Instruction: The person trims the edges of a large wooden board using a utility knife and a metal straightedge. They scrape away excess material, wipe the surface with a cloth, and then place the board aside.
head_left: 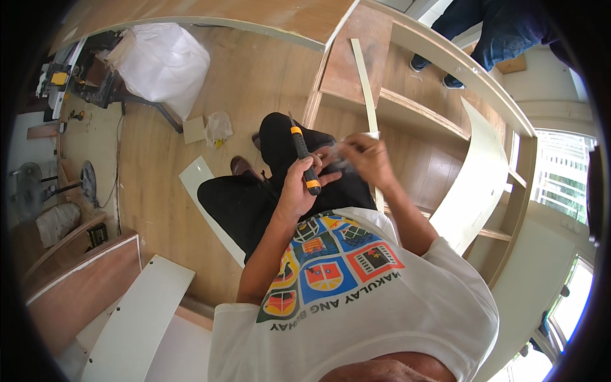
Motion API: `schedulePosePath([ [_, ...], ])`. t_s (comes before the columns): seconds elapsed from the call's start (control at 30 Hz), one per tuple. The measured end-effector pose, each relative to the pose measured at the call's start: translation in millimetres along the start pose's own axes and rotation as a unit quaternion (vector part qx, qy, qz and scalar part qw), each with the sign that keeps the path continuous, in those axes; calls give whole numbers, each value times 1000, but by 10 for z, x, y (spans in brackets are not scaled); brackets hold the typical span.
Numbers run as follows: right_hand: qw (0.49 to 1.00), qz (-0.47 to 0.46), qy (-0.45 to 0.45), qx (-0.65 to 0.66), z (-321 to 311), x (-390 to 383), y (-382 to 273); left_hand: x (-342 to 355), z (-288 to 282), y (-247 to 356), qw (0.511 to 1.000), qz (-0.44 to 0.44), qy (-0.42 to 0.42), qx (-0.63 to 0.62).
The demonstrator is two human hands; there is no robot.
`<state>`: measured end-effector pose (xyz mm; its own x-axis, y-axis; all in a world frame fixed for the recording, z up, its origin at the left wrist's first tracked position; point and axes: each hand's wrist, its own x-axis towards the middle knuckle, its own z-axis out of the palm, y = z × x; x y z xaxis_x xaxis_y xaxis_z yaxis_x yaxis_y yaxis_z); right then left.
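My left hand point(298, 186) is closed round the black handle of a hand tool point(300, 141) with orange bands and a slim metal blade. The blade points away from me, over my black trousers; its exact kind is unclear. Close on its right is my right hand point(369, 158), fingers pinched together and partly blurred. Something pale and whitish shows at those fingertips, too smeared to name. A long narrow cream strip point(364, 79) lies across the wooden frame beyond that hand and runs down behind it.
An open wooden cabinet frame point(420, 113) lies at the right, with a curved pale sheet point(468, 184) across it. Another person's legs point(509, 32) stand beyond. A white sack point(162, 63), a small clear bag point(218, 128), a fan point(88, 183) and white panels point(137, 325) are on the left.
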<state>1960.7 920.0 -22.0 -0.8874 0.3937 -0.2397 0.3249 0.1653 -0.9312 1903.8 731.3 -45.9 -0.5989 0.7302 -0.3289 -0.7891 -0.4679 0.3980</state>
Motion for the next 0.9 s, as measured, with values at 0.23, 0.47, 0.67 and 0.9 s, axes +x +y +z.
schedulePosePath([
  [0.23, 934, -278, 7, -224, 717, -127, -170, -199, -269, 64, 989, 22, 120, 85],
  [0.47, 914, 89, -327, 223, 520, -15, -44, -337, -286, 30, 979, -1, 202, -2],
  [0.67, 895, 79, -285, 335, 113, 112, -63, -386, -267, 292, 983, 77, 142, 85],
  [0.9, 985, -46, -128, 104, -16, 213, -386, -394, -61, 466, 889, 146, 207, 382],
])
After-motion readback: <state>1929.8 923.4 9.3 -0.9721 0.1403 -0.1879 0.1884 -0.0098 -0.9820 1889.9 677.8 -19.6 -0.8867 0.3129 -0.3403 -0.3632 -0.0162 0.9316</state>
